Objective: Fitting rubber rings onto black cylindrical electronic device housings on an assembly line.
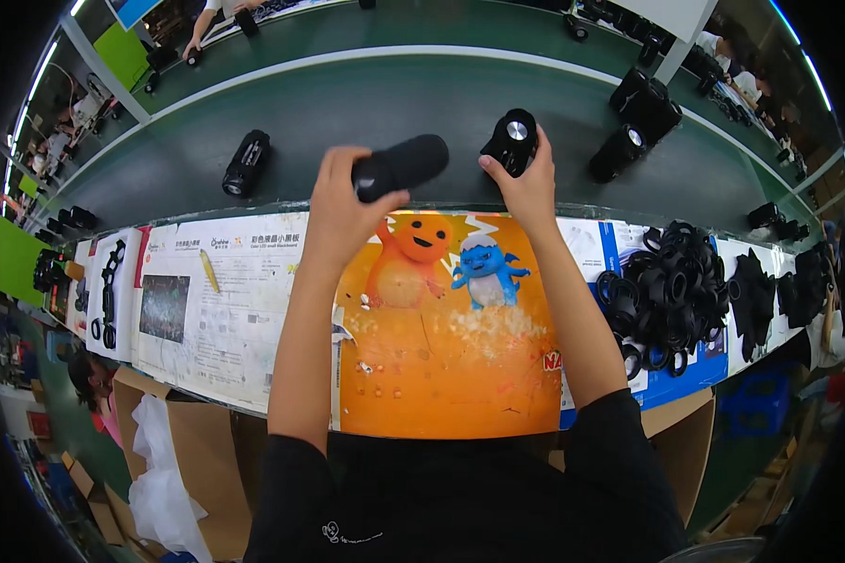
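Note:
In my left hand (341,197) is a black cylinder (411,164), which looks like a portable speaker. My fingers and thumb wrap its left end, and it tilts up to the right above the edge of the dark green belt (347,122). My right hand (530,186) grips a second black cylindrical speaker (510,139) from its right side. A round silver disc shows on the end of that one. Its underside is hidden, so I cannot tell whether it rests on the belt. Between my forearms lies an orange printed sheet (451,375) with cartoon figures.
Another black speaker (247,163) stands on the belt to the left; more black speakers (620,152) stand at right. A heap of black rings (671,296) lies right of the orange sheet. A yellow cutter-like tool (209,271) and a white tray (113,296) are at left. Co-workers sit across the belt.

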A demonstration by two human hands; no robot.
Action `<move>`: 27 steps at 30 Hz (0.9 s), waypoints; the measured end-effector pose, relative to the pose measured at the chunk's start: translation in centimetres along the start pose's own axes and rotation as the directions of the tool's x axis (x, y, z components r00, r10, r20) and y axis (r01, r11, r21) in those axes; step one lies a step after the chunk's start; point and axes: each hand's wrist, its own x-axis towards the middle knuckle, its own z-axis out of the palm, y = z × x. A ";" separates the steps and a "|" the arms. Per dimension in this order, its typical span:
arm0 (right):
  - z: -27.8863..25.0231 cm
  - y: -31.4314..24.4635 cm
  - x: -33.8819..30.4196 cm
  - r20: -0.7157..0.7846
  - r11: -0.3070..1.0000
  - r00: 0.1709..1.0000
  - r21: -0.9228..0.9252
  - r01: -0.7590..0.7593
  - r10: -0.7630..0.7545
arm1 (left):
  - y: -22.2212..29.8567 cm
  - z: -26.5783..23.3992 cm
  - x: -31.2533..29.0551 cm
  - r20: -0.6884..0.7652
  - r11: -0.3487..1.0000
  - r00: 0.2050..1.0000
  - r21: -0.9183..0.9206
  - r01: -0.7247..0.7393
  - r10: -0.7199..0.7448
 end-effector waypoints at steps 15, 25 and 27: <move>-7.8 -5.2 -6.0 0.218 0.830 0.972 0.524 -0.192 0.087 | -0.1 4.7 5.4 -0.103 0.928 0.978 0.348 -0.133 0.179; -7.3 -10.7 -12.7 0.257 0.953 0.918 0.096 0.288 -0.303 | 4.7 5.5 -9.4 0.573 -0.034 0.811 -0.818 0.574 -0.116; -6.2 -9.6 -14.3 0.231 0.914 0.895 -0.048 0.402 -0.382 | 4.0 5.2 -9.6 0.520 0.091 0.847 -0.843 0.530 -0.110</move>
